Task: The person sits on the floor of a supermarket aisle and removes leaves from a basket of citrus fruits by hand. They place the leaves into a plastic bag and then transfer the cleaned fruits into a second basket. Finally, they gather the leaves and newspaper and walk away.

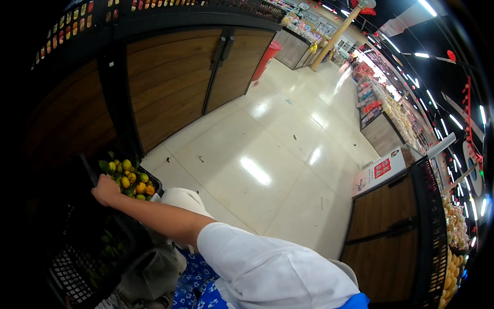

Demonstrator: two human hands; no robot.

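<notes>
My right hand [106,189], at the end of an outstretched bare arm, is at the left side of a dark plastic crate [156,180] of small yellow and orange citrus fruits [132,177] with green leaves. Its fingers are curled and partly hidden; whether they grip the crate's edge or something else cannot be told. A dark strip stands just above the hand. Below it, in shadow, is a black lattice basket [71,274] with green leaves [110,245] nearby. A translucent plastic bag [154,270] lies beside my blue floral garment. My left hand is not in view.
Wood-panelled cabinets [170,77] stand ahead, topped by black baskets of packed goods. A red bin [266,60] is past them. Another cabinet [382,239] with a sign [380,172] stands at the right. Small leaf bits lie on the glossy tiled floor [247,143].
</notes>
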